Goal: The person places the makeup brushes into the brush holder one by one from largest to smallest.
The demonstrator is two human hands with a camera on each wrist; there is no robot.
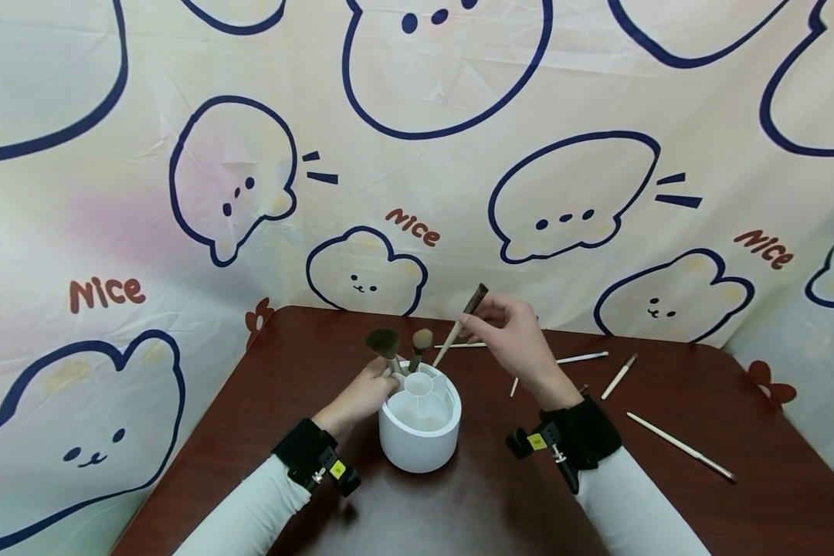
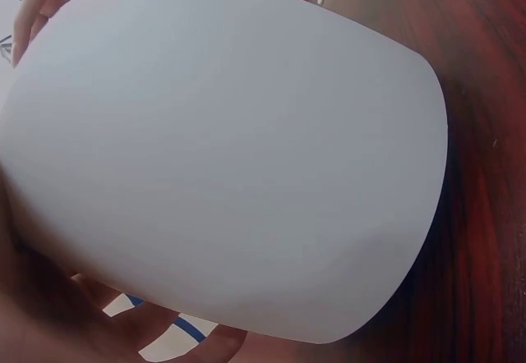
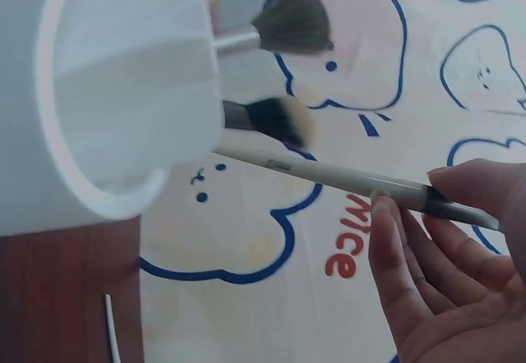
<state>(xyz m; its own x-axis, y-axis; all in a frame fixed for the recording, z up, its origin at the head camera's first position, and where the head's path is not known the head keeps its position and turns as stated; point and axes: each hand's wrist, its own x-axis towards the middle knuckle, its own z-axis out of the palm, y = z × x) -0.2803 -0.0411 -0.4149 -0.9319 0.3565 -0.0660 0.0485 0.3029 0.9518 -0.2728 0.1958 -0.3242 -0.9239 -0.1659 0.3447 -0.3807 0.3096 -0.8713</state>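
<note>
A round white brush holder (image 1: 419,452) with several compartments stands on the table. My left hand (image 1: 363,395) grips it at the left side, and fingers curl round its wall in the left wrist view. Two makeup brushes stand in it bristles up: one with wide dark bristles (image 1: 382,340), one with a dark, tan-tipped head (image 1: 422,340). With thumb and fingertips, my right hand (image 1: 510,336) pinches a pale-handled makeup brush (image 3: 329,176) near its dark upper end. That brush slants, its handle's lower end at the holder's back right rim; the holder hides the tip in the right wrist view.
Several slim brushes lie on the brown table (image 1: 514,502) at right, among them a long white-handled one (image 1: 681,446) and a shorter one (image 1: 619,377). Another brush (image 1: 584,358) lies behind the right wrist. A cartoon-printed cloth (image 1: 459,170) hangs behind the table.
</note>
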